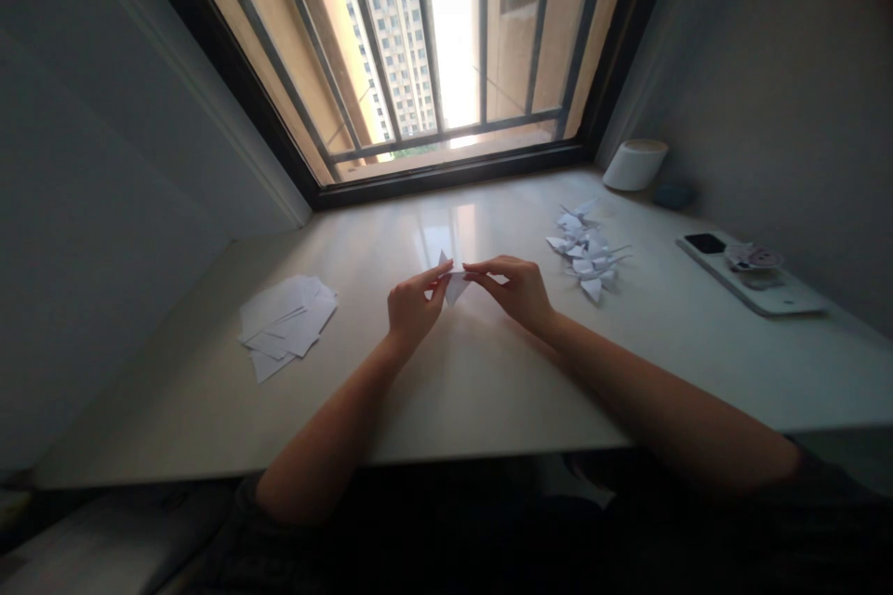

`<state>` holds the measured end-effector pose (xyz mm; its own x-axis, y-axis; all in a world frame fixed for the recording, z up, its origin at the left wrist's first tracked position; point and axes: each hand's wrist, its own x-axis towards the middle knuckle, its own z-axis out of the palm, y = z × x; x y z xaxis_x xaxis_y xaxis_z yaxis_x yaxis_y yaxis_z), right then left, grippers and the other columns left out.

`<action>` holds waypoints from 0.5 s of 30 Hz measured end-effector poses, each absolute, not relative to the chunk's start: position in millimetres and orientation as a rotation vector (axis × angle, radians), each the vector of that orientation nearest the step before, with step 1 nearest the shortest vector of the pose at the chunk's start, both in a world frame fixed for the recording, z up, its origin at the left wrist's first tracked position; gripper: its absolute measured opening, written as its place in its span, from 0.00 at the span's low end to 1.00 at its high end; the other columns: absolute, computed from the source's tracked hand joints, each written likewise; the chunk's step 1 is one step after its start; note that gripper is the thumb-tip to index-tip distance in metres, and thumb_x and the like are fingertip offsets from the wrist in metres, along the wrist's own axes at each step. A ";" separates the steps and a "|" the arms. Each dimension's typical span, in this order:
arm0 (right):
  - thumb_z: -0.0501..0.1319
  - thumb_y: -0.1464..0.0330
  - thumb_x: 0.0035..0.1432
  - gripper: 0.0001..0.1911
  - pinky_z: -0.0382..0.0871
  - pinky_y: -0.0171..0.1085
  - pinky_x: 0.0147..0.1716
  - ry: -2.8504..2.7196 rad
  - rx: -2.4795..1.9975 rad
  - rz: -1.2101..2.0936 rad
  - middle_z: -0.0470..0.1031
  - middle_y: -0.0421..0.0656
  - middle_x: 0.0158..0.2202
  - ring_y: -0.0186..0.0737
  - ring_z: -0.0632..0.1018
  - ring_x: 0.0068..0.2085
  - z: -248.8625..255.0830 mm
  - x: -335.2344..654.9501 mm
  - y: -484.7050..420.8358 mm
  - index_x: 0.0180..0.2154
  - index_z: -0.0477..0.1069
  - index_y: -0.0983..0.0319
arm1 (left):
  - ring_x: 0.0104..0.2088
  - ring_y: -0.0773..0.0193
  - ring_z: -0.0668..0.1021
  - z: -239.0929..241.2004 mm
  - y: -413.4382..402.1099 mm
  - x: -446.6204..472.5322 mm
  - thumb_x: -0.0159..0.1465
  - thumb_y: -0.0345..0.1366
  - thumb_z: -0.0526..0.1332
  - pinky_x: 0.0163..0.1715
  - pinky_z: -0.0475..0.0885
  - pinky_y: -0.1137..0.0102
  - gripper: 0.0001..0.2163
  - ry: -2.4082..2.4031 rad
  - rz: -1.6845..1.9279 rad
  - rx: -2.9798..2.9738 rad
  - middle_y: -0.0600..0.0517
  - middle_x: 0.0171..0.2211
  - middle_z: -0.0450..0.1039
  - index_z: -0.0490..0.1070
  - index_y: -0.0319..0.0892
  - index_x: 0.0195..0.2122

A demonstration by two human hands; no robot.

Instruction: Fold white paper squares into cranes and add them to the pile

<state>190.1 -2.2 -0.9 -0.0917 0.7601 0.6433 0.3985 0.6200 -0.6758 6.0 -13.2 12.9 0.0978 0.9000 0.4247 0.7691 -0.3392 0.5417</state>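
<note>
A small folded piece of white paper (454, 279) is held just above the middle of the pale table (488, 381). My left hand (414, 302) pinches its left side with thumb and fingers closed. My right hand (517, 288) pinches its right side the same way. The paper has a pointed tip sticking up and another pointing down between the two hands.
A loose stack of flat white paper sheets (287, 323) lies at the left. Several folded paper figures (588, 249) lie at the right. Further right lies a white phone (750, 274), with a white roll (634, 164) near the barred window (433, 56).
</note>
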 end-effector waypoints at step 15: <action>0.62 0.63 0.58 0.14 0.71 0.39 0.36 -1.661 -0.871 0.459 0.79 0.43 0.39 0.38 0.77 0.36 5.8 188.6 -3.9 0.47 0.75 0.54 | 0.37 0.60 0.80 -1.8 4.6 2.9 0.59 0.35 0.60 0.44 0.73 0.63 0.23 1.088 1.280 1.382 0.48 0.36 0.80 0.66 0.39 0.57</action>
<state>188.6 -3.9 5.8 -0.0768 0.7469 0.6604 0.3020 0.6487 -0.6985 2.9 4.6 -1.8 0.0646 0.9824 0.1753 0.0142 -0.1766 0.9842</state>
